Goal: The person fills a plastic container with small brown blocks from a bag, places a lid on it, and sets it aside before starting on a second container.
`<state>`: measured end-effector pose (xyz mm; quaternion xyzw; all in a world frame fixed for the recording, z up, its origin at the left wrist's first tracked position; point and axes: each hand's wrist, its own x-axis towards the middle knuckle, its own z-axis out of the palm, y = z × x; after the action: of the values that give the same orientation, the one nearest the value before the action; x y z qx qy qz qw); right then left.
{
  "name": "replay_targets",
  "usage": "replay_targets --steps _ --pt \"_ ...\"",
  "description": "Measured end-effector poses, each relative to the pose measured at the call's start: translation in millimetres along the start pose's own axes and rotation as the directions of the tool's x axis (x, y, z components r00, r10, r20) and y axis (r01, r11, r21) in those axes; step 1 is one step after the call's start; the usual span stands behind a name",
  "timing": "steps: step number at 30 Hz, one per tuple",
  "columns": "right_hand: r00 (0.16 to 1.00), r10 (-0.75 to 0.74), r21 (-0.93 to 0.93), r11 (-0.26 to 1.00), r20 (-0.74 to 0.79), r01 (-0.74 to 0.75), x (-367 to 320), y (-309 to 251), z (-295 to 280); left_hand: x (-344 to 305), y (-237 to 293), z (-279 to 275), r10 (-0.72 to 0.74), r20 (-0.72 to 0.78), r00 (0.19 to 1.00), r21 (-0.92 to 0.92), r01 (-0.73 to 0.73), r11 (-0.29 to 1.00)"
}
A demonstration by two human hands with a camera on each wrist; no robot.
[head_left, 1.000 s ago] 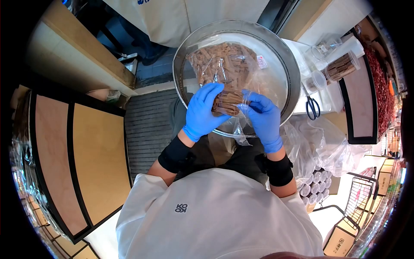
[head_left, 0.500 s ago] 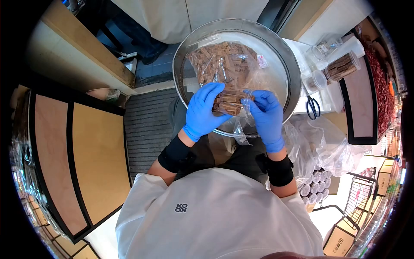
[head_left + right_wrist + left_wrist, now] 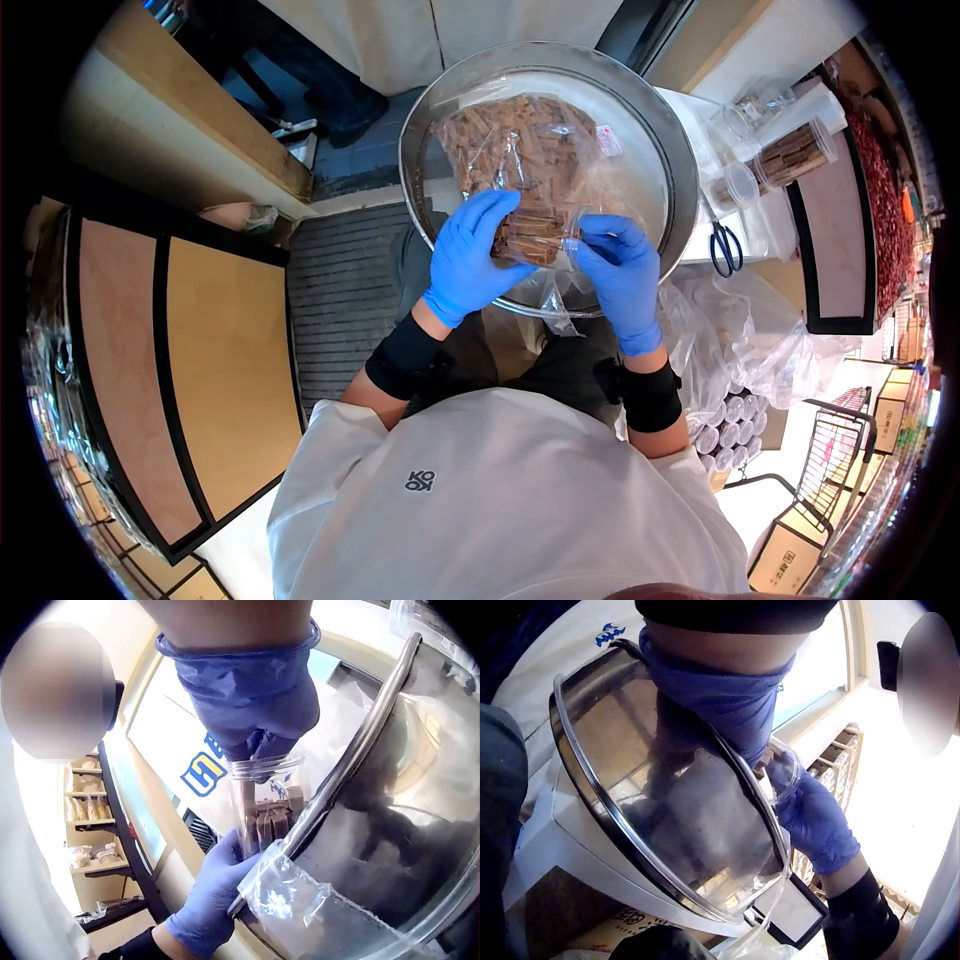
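Observation:
A clear plastic jar [image 3: 568,236] of flat brown sticks [image 3: 530,236] lies sideways in the head view, over the front of a round metal pan [image 3: 678,150]. My blue-gloved left hand [image 3: 472,255] grips the jar's body. At the jar's mouth is my blue-gloved right hand [image 3: 620,275], thumb and fingers drawn together. In the right wrist view its fingertips [image 3: 261,774] dip inside the rim and pinch the upper end of a brown stick [image 3: 244,796] that rises above the others. A clear bag of loose brown sticks [image 3: 520,145] lies in the pan.
Right of the pan, a white table holds a filled jar [image 3: 795,155], a clear empty jar [image 3: 735,187] and dark-handled scissors [image 3: 726,250]. Below are clear plastic bags [image 3: 740,310] and several lidded jars [image 3: 735,430]. A wood-panelled cabinet [image 3: 225,360] stands left. Another person's legs [image 3: 335,85] show beyond the pan.
My right hand has drawn slightly right and down at the jar's mouth, its fingers curling closer together. My left hand keeps the jar nearly still. The pale garment beyond the pan has shifted.

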<state>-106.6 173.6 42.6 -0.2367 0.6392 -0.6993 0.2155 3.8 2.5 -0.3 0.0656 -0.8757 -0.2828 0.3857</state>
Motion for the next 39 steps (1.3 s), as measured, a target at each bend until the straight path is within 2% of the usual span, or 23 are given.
replay_targets --steps 1,3,4,6,7,9,10,12,13,15,18,19,21,22,24,25,27,28,30,34,36,37,39 --pt "1.000 0.000 0.000 1.000 -0.001 0.000 0.6 1.9 -1.0 0.2 0.4 -0.3 0.001 0.001 1.000 -0.001 -0.001 1.000" --pt "0.987 -0.100 0.019 0.995 0.123 0.099 4.7 7.4 -4.7 0.8 1.4 -1.3 -0.001 0.011 1.000 0.013 0.001 1.000" --pt "0.987 -0.100 0.020 0.995 0.124 0.099 6.2 6.6 -6.5 0.5 0.6 -1.1 -0.002 0.010 1.000 0.014 0.002 1.000" --pt "0.966 -0.090 -0.246 0.957 0.243 0.151 9.0 3.0 -10.5 0.3 -2.2 0.5 0.018 0.020 1.000 0.016 -0.018 1.000" --pt "0.966 -0.090 -0.246 0.957 0.244 0.151 9.4 -1.3 -11.8 0.5 -2.0 0.4 0.017 0.020 1.000 0.017 -0.018 1.000" --pt "0.960 -0.086 -0.409 0.891 0.267 0.194 9.8 -10.3 -14.2 0.9 -1.0 0.2 0.017 0.024 1.000 0.002 -0.017 1.000" --pt "0.960 -0.086 -0.409 0.892 0.267 0.194 9.3 -10.6 -15.7 0.8 -0.5 -0.3 0.017 0.024 1.000 0.002 -0.017 1.000" --pt "0.979 -0.145 -0.311 0.933 0.140 0.183 7.7 -11.0 -19.1 0.7 -0.2 -1.1 -0.004 0.023 1.000 0.012 0.004 1.000" --pt "0.980 -0.145 -0.311 0.933 0.140 0.182 8.8 -9.8 -21.0 0.0 -0.8 -0.9 -0.005 0.024 1.000 0.012 0.004 1.000" --pt "0.988 -0.138 -0.115 0.985 -0.073 0.129 12.7 -4.9 -25.7 -2.0 -2.1 -0.4 -0.017 0.007 1.000 0.027 0.016 1.000" --pt "0.991 -0.073 -0.266 0.963 -0.114 0.040 18.3 0.5 -36.8 -1.7 -0.9 0.6 -0.045 -0.014 0.999 0.031 0.046 0.998" --pt "0.990 -0.074 -0.266 0.963 -0.116 0.041 19.8 4.8 -37.6 -1.6 -0.8 0.7 -0.043 -0.014 0.999 0.030 0.044 0.999" --pt "0.994 -0.105 -0.482 0.873 -0.034 0.076 22.3 16.8 -38.4 -2.3 -0.8 0.4 -0.098 -0.012 0.995 0.007 0.098 0.995" --pt "0.994 -0.105 -0.481 0.873 -0.034 0.076 23.1 22.9 -40.2 -3.5 -1.7 1.6 -0.097 -0.011 0.995 0.007 0.097 0.995" --pt "0.987 -0.060 -0.629 0.764 0.149 0.142 25.0 30.1 -43.5 -5.7 -3.6 4.5 -0.138 -0.045 0.989 0.007 0.139 0.990" --pt "0.987 -0.061 -0.628 0.765 0.149 0.142 25.7 30.3 -43.2 -6.1 -3.4 4.4 -0.137 -0.045 0.990 0.008 0.138 0.990" --pt "0.918 -0.171 -0.745 0.540 0.358 0.391 27.1 29.1 -39.2 -5.7 -1.3 3.3 -0.167 -0.074 0.983 0.025 0.169 0.985" --pt "0.919 -0.171 -0.747 0.540 0.354 0.388 30.3 35.4 -38.2 -5.2 -0.5 3.4 -0.164 -0.071 0.984 0.023 0.166 0.986" --pt "0.895 -0.170 -0.782 0.438 0.413 0.444 40.2 60.7 -36.2 -4.7 0.9 3.9 -0.164 -0.118 0.979 0.052 0.171 0.984" --pt "0.857 -0.268 -0.774 0.370 0.441 0.514 57.3 79.9 -14.5 -7.2 -2.6 7.9 -0.231 -0.135 0.964 -0.044 0.227 0.973" --pt "0.815 -0.189 -0.660 0.502 0.548 0.560 63.2 73.6 3.6 -5.6 -1.3 7.3 -0.235 -0.138 0.962 -0.050 0.230 0.972" --pt "0.818 -0.193 -0.661 0.503 0.542 0.557 60.5 76.8 3.6 -6.5 -1.9 8.0 -0.229 -0.134 0.964 -0.049 0.225 0.973" --pt "0.829 -0.130 -0.743 0.385 0.544 0.548 54.0 80.4 5.7 -8.0 -4.9 10.3 -0.254 -0.139 0.957 -0.096 0.243 0.965"
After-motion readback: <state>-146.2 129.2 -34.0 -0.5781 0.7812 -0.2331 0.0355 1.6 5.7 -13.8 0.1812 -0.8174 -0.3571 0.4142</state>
